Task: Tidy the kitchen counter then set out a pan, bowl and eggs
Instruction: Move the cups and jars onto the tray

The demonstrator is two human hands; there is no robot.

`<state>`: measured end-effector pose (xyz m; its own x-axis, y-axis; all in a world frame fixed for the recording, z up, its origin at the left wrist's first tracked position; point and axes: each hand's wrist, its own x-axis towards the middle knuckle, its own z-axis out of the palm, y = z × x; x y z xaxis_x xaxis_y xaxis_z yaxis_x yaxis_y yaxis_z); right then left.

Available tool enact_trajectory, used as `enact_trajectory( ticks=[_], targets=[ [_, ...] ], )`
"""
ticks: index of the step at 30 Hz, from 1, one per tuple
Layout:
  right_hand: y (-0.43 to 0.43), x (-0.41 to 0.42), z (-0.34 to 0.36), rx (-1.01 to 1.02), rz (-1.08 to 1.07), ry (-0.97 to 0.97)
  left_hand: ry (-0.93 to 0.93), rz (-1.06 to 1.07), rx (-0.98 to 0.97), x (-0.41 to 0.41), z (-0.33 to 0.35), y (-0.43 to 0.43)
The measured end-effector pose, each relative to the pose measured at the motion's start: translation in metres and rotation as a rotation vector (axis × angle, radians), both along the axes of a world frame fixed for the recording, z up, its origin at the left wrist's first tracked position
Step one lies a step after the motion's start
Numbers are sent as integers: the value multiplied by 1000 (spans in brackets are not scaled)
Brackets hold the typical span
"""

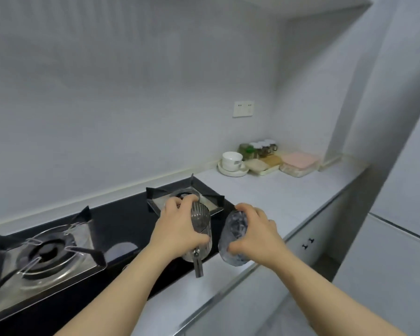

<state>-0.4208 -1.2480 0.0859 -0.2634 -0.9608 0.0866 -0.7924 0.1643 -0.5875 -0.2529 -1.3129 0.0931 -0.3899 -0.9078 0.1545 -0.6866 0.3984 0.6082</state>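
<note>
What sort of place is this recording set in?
A home kitchen, most likely: a two-burner gas hob is set into a counter, with a white cup, jars and food boxes in the corner. The left hand grips a glass jug, the right hand a glass.

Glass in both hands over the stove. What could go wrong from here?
1. The left hand grips the mug by its body, handle unused; it could slip onto the black cooktop and break.
2. The right hand holds a tilted glass close beside the mug; they may knock together.
3. The glass hangs near the counter edge; a drop could reach the floor.
</note>
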Motion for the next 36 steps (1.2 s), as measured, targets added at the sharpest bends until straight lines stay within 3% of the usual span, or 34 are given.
enact_trajectory(
  ticks=[8, 17, 26, 36],
  targets=[
    [-40, -127, -16, 5, -157, -15, 97, -141, 25, -134, -14, -64],
    [-169, -272, -3, -15, -251, 0, 53, -233, -40, -288, -9, -203],
    [-284, -395, -4, -40, -241, -180, -6, -172, -63, -405, -12, -311],
    [-453, -541, -14, -29, -84, -163, 21, 78, -27, -532, -17, -431]
  ],
)
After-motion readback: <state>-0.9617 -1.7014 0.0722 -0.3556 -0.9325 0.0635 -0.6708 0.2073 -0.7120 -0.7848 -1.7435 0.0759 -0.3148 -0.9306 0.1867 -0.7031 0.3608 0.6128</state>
